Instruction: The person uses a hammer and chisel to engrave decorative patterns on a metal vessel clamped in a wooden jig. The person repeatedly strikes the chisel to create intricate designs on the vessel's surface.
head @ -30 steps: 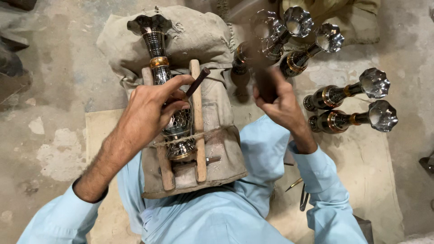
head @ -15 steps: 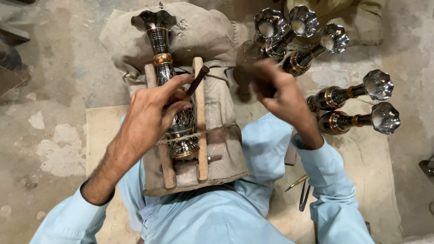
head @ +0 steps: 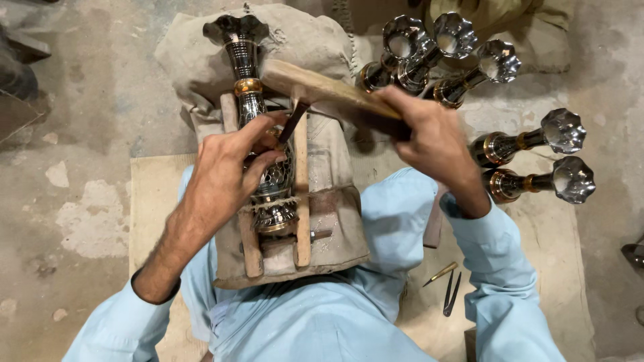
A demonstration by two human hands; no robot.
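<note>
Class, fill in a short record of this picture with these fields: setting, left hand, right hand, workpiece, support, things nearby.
setting: a person in light blue sleeves, seated over a concrete floor, seen from above
left hand: left hand pinches a thin dark chisel against the vase
right hand: right hand holds a wooden mallet above the chisel
workpiece: metal vase lying lengthwise, patterned body, brass band
support: cloth sack with two wooden slats either side of the vase
things nearby: five similar vases at right; small pointed tools on the mat
</note>
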